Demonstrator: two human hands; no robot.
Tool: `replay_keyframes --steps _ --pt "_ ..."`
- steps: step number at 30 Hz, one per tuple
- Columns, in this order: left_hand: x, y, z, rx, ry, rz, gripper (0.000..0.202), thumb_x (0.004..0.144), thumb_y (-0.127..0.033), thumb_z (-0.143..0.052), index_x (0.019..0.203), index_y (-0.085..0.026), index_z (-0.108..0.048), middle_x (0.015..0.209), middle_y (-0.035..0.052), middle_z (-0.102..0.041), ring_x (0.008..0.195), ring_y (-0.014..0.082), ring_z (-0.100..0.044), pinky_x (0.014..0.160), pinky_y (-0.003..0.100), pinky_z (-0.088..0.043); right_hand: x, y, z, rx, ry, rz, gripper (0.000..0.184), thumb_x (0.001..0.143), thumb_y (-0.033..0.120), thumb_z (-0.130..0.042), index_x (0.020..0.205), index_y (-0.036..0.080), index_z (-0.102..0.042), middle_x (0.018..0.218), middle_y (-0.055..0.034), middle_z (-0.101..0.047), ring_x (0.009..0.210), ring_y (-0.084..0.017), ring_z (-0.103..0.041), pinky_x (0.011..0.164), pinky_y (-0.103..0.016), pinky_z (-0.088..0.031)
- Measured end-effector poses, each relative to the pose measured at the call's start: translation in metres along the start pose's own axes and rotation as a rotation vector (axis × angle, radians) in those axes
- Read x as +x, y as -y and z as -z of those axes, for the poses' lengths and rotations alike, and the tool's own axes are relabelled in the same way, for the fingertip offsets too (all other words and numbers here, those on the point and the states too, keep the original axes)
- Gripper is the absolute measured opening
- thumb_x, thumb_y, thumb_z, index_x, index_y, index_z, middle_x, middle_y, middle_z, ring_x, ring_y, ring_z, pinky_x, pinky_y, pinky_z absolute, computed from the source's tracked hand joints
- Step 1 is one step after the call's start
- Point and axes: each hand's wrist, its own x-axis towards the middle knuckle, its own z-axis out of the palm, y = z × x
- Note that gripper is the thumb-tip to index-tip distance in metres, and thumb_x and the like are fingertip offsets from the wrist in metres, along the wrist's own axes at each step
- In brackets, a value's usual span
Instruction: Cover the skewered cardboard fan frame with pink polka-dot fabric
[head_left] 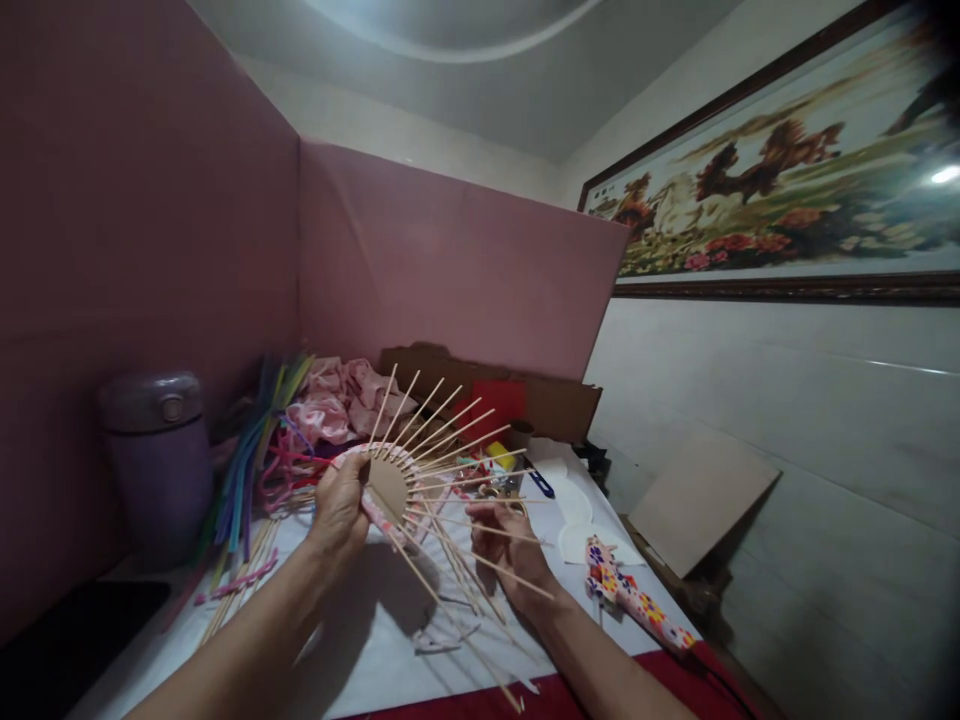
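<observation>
Stick fan (390,482) in left fingers (357,470)

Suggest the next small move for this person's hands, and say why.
Probably, the right hand should steady one of the thin sticks near the disc: the left hand grips the disc by its edge, the sticks splay outward from it, and the right hand is close beside them.

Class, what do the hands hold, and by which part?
Left hand: stick-fringed disc, by its left edge. Right hand: whether it grips a stick cannot be told.
</observation>
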Motion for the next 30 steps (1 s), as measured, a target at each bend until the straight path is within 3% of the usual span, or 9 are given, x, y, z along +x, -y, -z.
replay_keyframes --steps 12,18,23,28,30 --pt "0.003 -0.009 -0.003 -0.080 -0.036 0.022 0.011 0.063 -0.007 -0.059 0.066 -0.017 -0.055 0.058 -0.0061 -0.061 0.055 0.0089 -0.057 0.055 0.019 -0.048 0.003 -0.002 0.004 -0.009 -0.007 -0.020 0.024 0.069 0.036 -0.068 0.072 0.012 -0.070 0.054 -0.0006 -0.058 0.046 -0.008 -0.050 0.044 -0.018 -0.038" --pt "0.001 -0.009 -0.003 -0.111 -0.041 0.061 0.013 0.068 -0.004 -0.054 0.065 -0.017 -0.056 0.056 -0.0053 -0.060 0.052 0.0085 -0.056 0.052 0.017 -0.047 0.002 -0.001 0.003 -0.040 0.008 -0.010 0.027 0.071 0.038 -0.065 0.073 0.011 -0.070 0.052 -0.0020 -0.059 0.046 -0.009 -0.049 0.044 -0.019 -0.037" --pt "-0.002 -0.006 -0.007 -0.135 0.024 0.130 0.013 0.070 -0.005 -0.052 0.065 -0.016 -0.057 0.062 -0.0023 -0.063 0.057 0.0102 -0.060 0.059 0.020 -0.050 0.006 -0.004 0.007 -0.070 -0.002 -0.013 0.022 0.069 0.035 -0.069 0.074 0.014 -0.069 0.055 0.0004 -0.059 0.047 -0.007 -0.048 0.046 -0.017 -0.037" --pt "-0.010 0.004 -0.009 -0.139 0.075 0.193 0.012 0.071 -0.006 -0.052 0.069 -0.016 -0.059 0.064 -0.0006 -0.065 0.060 0.0121 -0.061 0.061 0.023 -0.051 0.000 -0.009 0.001 -0.201 0.068 -0.024 0.019 0.064 0.029 -0.076 0.073 0.013 -0.071 0.050 0.0019 -0.056 0.043 -0.006 -0.043 0.042 -0.018 -0.029" --pt "-0.015 0.009 -0.009 -0.132 0.079 0.211 0.011 0.070 -0.007 -0.054 0.070 -0.016 -0.059 0.062 -0.0010 -0.064 0.058 0.0124 -0.061 0.059 0.023 -0.051 -0.006 -0.010 -0.005 -0.287 0.127 -0.001 0.024 0.063 0.033 -0.077 0.078 0.014 -0.073 0.054 0.0015 -0.058 0.048 -0.007 -0.045 0.047 -0.019 -0.032"
